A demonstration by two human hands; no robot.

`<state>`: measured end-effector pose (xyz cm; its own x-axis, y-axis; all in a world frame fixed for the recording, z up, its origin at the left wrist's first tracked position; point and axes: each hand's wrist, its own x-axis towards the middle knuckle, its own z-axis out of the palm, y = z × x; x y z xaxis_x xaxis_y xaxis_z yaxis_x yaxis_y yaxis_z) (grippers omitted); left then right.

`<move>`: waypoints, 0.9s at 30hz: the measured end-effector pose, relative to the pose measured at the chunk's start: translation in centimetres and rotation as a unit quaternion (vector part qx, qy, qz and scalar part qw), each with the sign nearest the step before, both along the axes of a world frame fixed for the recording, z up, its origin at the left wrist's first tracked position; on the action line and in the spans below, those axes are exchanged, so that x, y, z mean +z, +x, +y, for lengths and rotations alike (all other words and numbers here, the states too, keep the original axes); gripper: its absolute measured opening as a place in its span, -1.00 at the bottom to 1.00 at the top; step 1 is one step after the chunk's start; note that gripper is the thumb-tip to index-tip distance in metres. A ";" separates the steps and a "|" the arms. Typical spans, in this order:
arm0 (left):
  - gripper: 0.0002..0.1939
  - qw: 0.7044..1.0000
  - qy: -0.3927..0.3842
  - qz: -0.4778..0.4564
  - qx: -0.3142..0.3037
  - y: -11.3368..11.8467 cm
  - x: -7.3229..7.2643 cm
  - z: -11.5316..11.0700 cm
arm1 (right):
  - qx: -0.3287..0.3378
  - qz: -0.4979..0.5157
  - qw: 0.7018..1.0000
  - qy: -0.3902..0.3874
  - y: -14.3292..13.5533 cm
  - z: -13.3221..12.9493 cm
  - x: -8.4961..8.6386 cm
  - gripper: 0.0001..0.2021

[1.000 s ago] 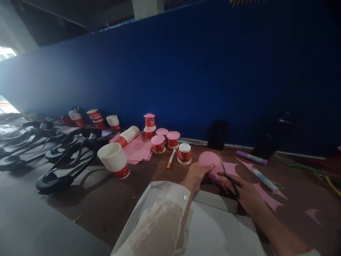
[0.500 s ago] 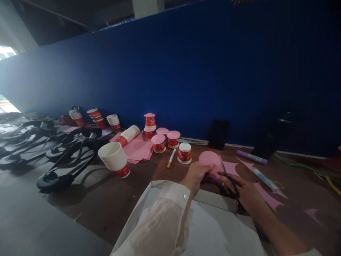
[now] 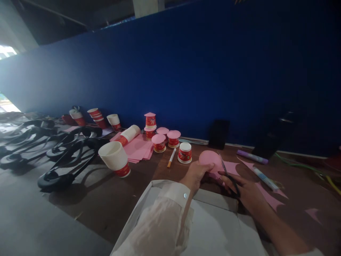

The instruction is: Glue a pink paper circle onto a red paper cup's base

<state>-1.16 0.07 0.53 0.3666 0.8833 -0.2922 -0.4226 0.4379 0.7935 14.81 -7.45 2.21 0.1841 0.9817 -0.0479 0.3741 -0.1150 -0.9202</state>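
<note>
My left hand (image 3: 196, 174) pinches the lower left edge of a round pink paper (image 3: 209, 158), thumb on top. My right hand (image 3: 239, 186) is closed on dark-handled scissors (image 3: 229, 177), whose blades lie along the right edge of the paper. Just left of the paper stands an upside-down red cup (image 3: 184, 153). Further left, several red cups carry pink discs, such as this pink disc (image 3: 173, 134), and one such cup stands on another. An orange-tipped white marker (image 3: 172, 158) lies before them.
Nested paper cups (image 3: 115, 158), pink sheets (image 3: 138, 147) and black headsets (image 3: 58, 177) lie to the left. Pink scraps (image 3: 269, 197), a purple marker (image 3: 252, 156) and a glue tube (image 3: 265, 179) lie at right. A white box (image 3: 213, 227) is in front; a blue partition (image 3: 173, 71) stands behind.
The view has shifted very slightly. Both hands, the pink paper and the scissors stay almost in the same place.
</note>
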 end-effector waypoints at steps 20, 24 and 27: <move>-0.75 0.999 -0.009 0.037 0.016 0.0 0.9 -0.2 | 0.060 -0.018 0.998 0.004 0.9 0.5 0.8 -0.60; -0.69 0.999 -0.014 0.032 0.018 0.0 0.9 -0.2 | 0.056 -0.023 0.998 0.004 0.6 0.4 1.1 -0.60; -0.64 0.999 -0.010 0.030 0.025 0.0 0.9 -0.2 | 0.047 -0.028 0.998 0.000 0.4 0.2 1.4 -0.59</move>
